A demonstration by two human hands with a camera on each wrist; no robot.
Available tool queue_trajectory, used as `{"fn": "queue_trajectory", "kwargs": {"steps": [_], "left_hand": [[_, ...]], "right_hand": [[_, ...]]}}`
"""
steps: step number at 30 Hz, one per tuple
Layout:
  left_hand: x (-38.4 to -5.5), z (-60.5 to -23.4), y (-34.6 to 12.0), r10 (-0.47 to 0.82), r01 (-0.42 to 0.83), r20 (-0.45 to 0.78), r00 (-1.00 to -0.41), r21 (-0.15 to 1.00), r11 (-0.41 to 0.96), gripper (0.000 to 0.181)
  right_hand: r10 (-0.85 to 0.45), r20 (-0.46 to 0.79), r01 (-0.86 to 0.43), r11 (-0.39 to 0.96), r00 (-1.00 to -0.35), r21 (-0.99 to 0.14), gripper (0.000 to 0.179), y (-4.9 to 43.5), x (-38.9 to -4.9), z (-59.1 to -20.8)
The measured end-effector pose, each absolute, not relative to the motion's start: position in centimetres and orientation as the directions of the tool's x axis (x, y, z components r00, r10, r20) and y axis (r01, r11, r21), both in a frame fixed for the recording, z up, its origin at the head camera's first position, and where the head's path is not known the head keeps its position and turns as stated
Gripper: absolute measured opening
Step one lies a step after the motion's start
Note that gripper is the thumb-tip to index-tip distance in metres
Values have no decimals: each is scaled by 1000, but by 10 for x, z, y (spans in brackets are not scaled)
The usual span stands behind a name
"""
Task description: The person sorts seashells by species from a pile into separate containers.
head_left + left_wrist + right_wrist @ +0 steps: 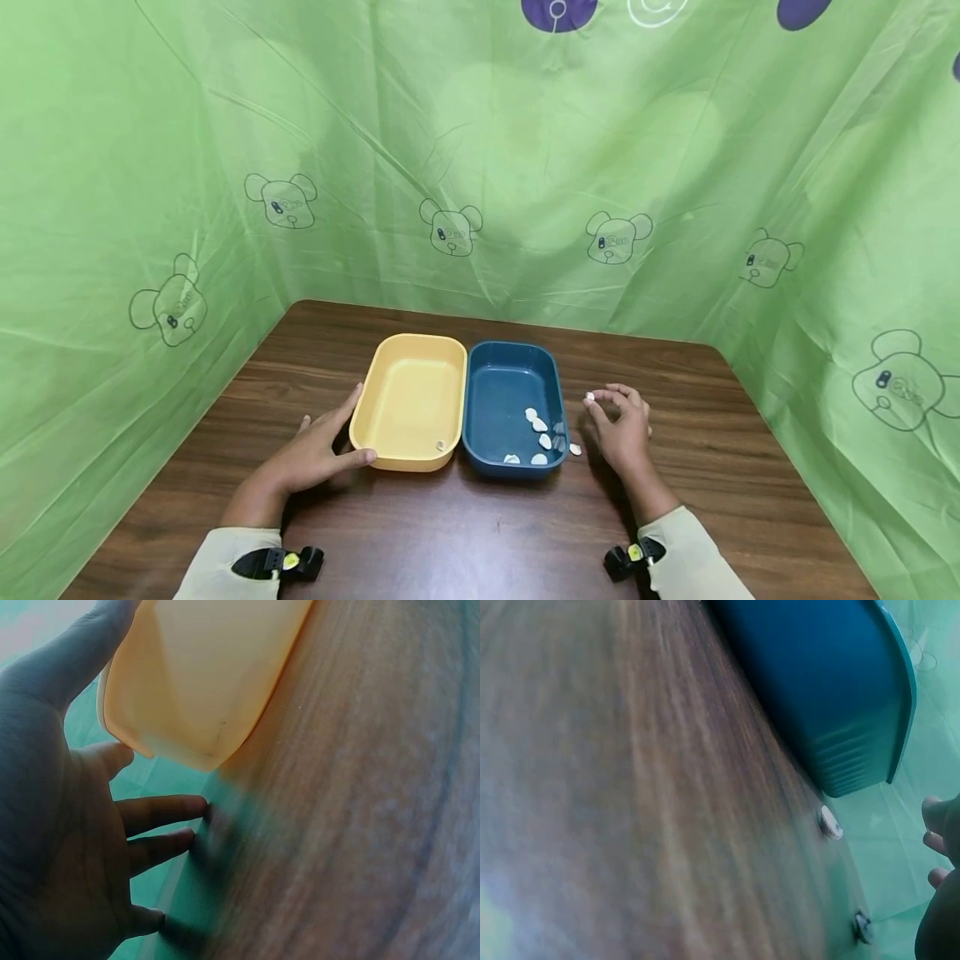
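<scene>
My left hand rests against the left side of a yellow tub, its thumb on the near rim and its other fingers spread. One small pale piece lies inside that tub, near its front right corner. Between thumb and forefinger my right hand pinches a small white shell-like piece, just right of a blue tub. Several similar white pieces lie in the blue tub, toward its front and right. Another white piece sits on the table beside it.
The two tubs stand side by side on a dark wooden table. In the right wrist view, a white piece lies by the blue tub and a second piece farther down. Green curtains with bear drawings surround the table's back and sides.
</scene>
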State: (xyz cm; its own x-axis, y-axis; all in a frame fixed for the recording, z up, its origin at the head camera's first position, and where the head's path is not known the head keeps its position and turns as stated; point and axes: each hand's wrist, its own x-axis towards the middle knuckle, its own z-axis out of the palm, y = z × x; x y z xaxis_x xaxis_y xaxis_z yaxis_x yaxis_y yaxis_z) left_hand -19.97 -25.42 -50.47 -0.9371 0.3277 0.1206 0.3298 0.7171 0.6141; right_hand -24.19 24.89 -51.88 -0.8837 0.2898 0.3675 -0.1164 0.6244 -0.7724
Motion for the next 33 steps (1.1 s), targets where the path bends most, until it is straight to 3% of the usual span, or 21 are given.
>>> {"fn": "queue_trajectory", "kwargs": {"steps": [20,33], "left_hand": [[-199,-503,-253,330,326,115,-937,624,710,111],[-199,-504,-254,326,319,107,-939,621,716,111]], "right_hand": [[163,424,-261,582,-891,-770,15,208,-235,-482],[34,357,-275,572,-933,-773,19,175,-230,-465]]}}
